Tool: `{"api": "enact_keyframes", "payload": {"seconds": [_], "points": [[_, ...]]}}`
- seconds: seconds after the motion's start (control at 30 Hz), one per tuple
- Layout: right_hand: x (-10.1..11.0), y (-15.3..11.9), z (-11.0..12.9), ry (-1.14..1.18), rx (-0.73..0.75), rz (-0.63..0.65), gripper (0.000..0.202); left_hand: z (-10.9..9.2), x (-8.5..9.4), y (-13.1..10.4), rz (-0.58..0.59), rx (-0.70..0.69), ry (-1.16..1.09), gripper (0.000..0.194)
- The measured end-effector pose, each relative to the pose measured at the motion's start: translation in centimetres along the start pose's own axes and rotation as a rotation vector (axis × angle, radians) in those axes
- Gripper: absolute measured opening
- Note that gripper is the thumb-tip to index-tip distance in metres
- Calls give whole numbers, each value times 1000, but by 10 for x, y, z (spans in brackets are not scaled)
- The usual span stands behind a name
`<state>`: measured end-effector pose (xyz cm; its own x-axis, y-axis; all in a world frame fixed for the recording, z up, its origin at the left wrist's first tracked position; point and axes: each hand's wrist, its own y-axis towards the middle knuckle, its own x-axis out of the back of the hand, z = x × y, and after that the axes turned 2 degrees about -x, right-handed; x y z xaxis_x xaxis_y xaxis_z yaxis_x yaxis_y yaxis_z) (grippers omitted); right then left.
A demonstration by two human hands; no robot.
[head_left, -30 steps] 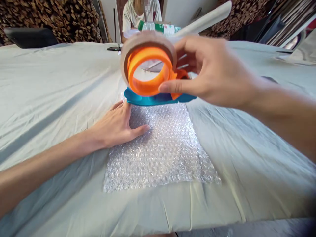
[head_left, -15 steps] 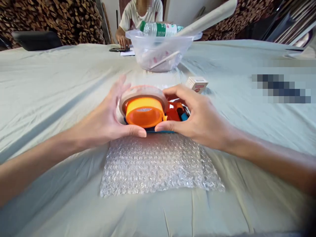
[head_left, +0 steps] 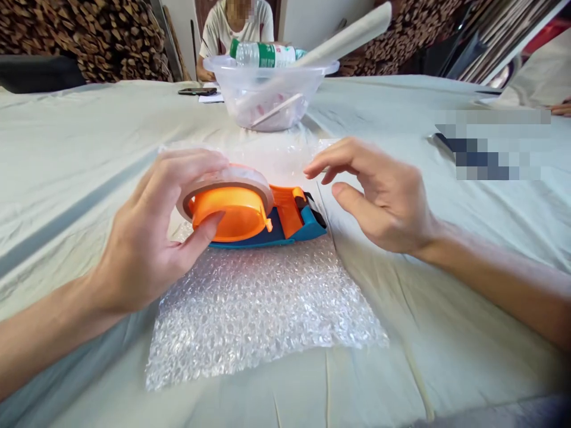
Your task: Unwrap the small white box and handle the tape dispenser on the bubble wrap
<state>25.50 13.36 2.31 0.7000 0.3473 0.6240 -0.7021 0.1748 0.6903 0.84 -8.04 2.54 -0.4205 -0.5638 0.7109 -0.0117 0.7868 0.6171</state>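
Note:
A tape dispenser [head_left: 292, 223] with an orange and blue body lies on a sheet of bubble wrap [head_left: 267, 309]. A roll of clear tape [head_left: 270, 193] sits around its orange hub. My left hand [head_left: 156, 220] grips the dispenser's left end, fingers over the top of the roll and thumb at the hub's front. To the right of the dispenser, my right hand [head_left: 379, 196] hovers with nothing in it, fingers curved and apart from the thumb. The dispenser's black-edged cutter end faces that hand.
A translucent basin [head_left: 272, 107] holds a plastic bottle [head_left: 267, 54] and a long white roll [head_left: 352, 32]. A phone [head_left: 197, 91] lies left of it. Another person [head_left: 214, 30] sits across the table; a co-worker's sleeve [head_left: 539, 71] shows at right. A pale cloth covers the table.
My right hand has let go of the dispenser and moved right. My left hand has closed around the tape roll. The small white box is now mostly hidden, and the view has shifted.

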Motion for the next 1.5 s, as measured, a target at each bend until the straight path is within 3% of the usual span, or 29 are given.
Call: {"api": "enact_keyframes", "payload": {"seconds": [0.2,0.37,0.47,0.67,0.77,0.9,1.07,1.2,1.33,1.5], "points": [[22,5,2,-158,117,333,63,6,5,-3,-38,30,24,51],[26,4,8,-347,248,414,57,16,8,-6,-82,-4,91,57],[25,3,6,-377,314,367,46,23,9,-6,-116,-59,157,63],[21,0,0,-426,417,288,18,25,11,-9,-120,-30,209,61],[21,0,-2,-427,444,234,15,23,10,-7,-100,-28,217,64],[24,1,-2,-453,486,199,19,23,1,9,-70,1,208,83],[22,1,0,-499,554,188,19,30,-14,29,-168,-56,158,87],[17,-1,5,-466,472,87,14,45,-14,15,-243,-149,85,81],[10,-1,9,-344,353,-2,26,63,-5,0,-202,-258,68,72],[2,-1,7,-188,251,-217,26,69,2,6,-169,-434,119,78]]}}
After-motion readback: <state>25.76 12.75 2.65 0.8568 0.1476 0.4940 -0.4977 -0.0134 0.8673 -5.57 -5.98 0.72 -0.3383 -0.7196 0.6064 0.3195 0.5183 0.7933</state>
